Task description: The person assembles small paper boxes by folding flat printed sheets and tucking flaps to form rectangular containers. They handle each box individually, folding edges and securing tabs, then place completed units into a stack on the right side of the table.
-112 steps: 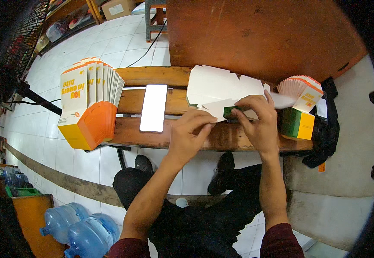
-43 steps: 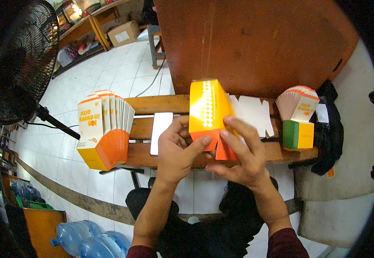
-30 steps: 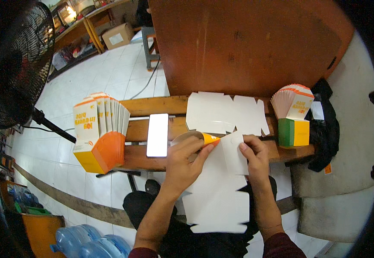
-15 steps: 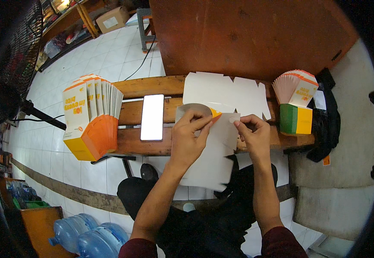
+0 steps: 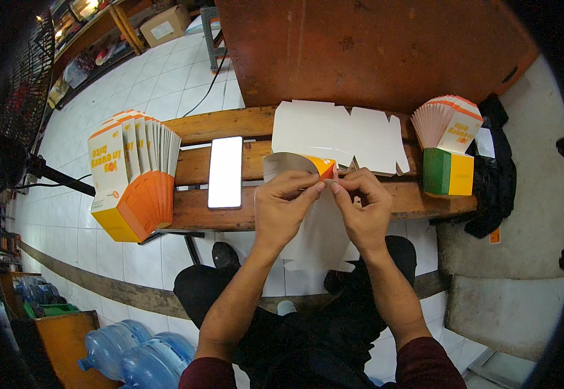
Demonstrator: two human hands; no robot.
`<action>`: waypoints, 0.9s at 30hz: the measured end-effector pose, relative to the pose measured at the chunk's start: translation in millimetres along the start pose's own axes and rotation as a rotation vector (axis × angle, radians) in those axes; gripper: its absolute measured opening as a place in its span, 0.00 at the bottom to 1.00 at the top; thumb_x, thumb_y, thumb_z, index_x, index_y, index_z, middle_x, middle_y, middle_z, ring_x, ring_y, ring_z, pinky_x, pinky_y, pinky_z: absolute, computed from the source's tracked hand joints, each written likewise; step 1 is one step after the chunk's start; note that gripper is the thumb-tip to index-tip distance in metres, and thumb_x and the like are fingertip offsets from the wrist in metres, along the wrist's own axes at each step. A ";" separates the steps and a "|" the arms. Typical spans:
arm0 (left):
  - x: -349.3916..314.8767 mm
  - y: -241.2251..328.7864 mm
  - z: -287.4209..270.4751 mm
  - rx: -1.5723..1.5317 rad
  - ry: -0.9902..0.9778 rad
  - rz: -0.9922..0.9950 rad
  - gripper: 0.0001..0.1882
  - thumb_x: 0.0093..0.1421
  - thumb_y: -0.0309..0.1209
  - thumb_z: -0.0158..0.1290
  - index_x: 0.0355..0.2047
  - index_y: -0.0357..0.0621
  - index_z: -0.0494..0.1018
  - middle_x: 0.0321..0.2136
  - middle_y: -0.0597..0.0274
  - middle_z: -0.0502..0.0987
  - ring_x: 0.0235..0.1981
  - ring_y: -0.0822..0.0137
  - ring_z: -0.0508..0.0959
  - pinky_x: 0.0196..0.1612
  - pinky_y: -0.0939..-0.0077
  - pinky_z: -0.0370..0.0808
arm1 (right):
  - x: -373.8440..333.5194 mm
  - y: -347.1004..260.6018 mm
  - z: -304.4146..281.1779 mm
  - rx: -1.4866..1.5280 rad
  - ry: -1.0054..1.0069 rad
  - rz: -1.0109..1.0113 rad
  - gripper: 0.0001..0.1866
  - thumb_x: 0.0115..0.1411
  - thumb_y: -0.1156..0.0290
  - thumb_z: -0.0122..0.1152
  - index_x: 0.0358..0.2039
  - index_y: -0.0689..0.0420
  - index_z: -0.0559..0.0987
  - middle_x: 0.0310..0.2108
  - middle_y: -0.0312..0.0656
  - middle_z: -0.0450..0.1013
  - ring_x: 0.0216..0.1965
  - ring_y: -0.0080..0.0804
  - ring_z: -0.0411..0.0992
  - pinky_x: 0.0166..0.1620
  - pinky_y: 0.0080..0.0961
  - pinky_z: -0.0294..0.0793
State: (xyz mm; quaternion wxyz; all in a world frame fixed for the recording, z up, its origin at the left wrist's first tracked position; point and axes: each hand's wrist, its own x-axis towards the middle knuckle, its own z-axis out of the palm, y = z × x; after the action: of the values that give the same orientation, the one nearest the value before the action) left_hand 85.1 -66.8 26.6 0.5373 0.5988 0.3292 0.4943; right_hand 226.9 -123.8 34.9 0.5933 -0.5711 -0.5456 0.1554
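A wooden bench [image 5: 191,214] stands on white tiles. At its near edge, the left hand [image 5: 286,211] and right hand [image 5: 361,209] both pinch a flat carton [image 5: 317,227], its flap curled. Beyond lie a phone [image 5: 225,172], blanks [image 5: 337,135], and carton stacks left [image 5: 133,175] and right [image 5: 449,154].

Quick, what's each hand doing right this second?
Left hand: fingers pinched shut on the flat white carton blank.
Right hand: fingers pinched shut on the same carton blank, beside the left.
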 end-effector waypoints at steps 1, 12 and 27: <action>-0.2 0.1 -0.4 -0.004 -0.010 -0.014 0.09 0.56 0.22 0.62 0.38 0.35 0.82 0.34 0.57 0.81 0.33 0.72 0.80 0.36 0.82 0.76 | 0.0 -0.4 0.1 0.015 0.013 0.003 0.02 0.55 0.79 0.67 0.29 0.63 0.81 0.27 0.40 0.75 0.29 0.25 0.72 0.33 0.21 0.70; -0.9 -2.7 3.0 0.042 -0.003 0.084 0.09 0.56 0.21 0.62 0.39 0.37 0.82 0.34 0.56 0.81 0.35 0.71 0.80 0.37 0.81 0.77 | -2.1 1.4 -1.0 0.058 -0.010 0.022 0.02 0.58 0.79 0.64 0.30 0.64 0.81 0.29 0.37 0.73 0.29 0.19 0.69 0.32 0.16 0.67; -3.2 8.9 0.2 0.038 -0.067 0.130 0.11 0.57 0.21 0.60 0.41 0.36 0.81 0.37 0.55 0.81 0.38 0.69 0.81 0.41 0.79 0.78 | 0.3 -0.1 -3.8 0.087 0.013 0.057 0.01 0.55 0.80 0.65 0.27 0.63 0.80 0.25 0.39 0.74 0.28 0.23 0.71 0.33 0.20 0.69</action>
State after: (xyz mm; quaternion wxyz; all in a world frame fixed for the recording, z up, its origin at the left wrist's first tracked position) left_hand 83.1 -71.7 34.5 0.5033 0.6453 0.2806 0.5015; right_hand 230.0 -125.5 36.0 0.6164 -0.5609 -0.5181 0.1924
